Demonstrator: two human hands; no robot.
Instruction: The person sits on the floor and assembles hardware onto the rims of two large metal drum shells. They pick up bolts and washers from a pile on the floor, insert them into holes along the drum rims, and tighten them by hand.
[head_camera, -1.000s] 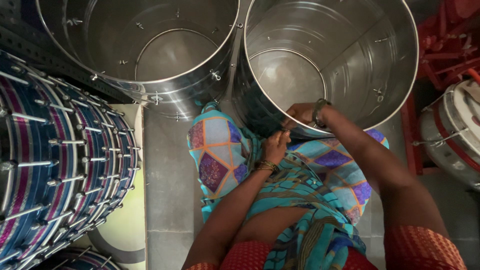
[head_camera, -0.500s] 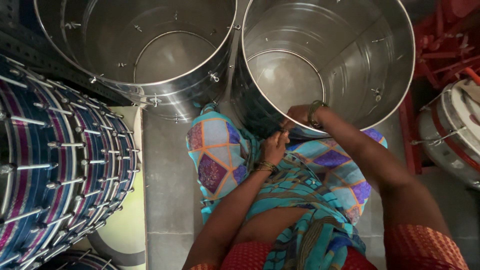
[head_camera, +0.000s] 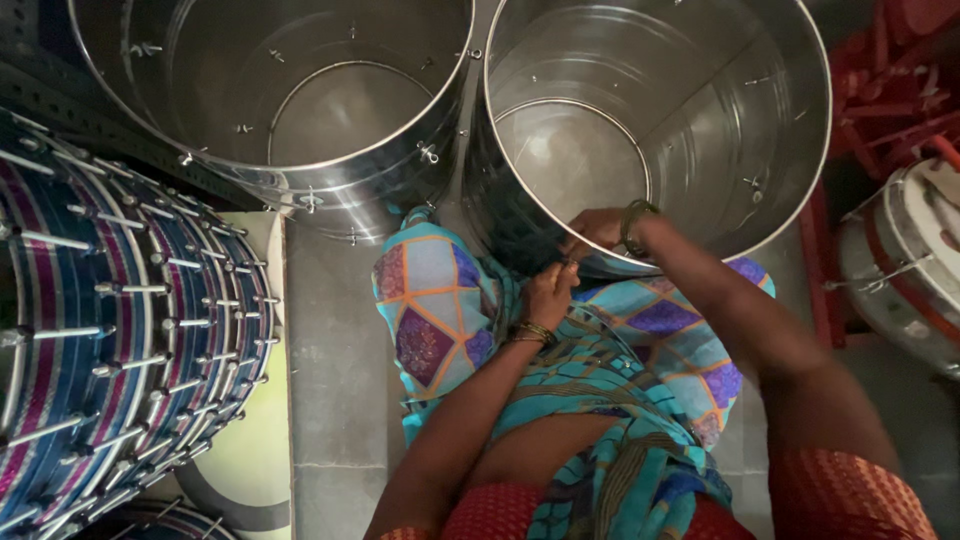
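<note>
At the near rim of a large open cylinder of shiny sheet steel (head_camera: 700, 130), both hands are seen at work from above. The right hand (head_camera: 598, 228), a green bangle at its wrist, is laid over the rim's lip, its fingers curled down against the metal; whether anything small is pinched there cannot be told. Just below and to its left, the left hand (head_camera: 548, 295), with gold bangles at the wrist, is drawn together with its fingertips raised to the outer wall directly under the rim, close against the right hand's fingers. What, if anything, is gripped between them is too small to make out.

The cylinder stands upright on the floor, its long axis vertical and its open mouth turned up toward the camera, so that the rim lies ahead of and slightly above both hands. The right hand is the nearer to the rim's inner face; the left is held to the outer face. Small bolts and brackets are seen studding the wall all round.

Left of the hands, a second steel cylinder (head_camera: 270, 90) of the same kind is stood touching the first. Farther left, a stack of blue and purple drums with steel tension rods (head_camera: 110, 340) is seen. A turquoise patterned cloth (head_camera: 440, 300) is draped below the hands.
</note>
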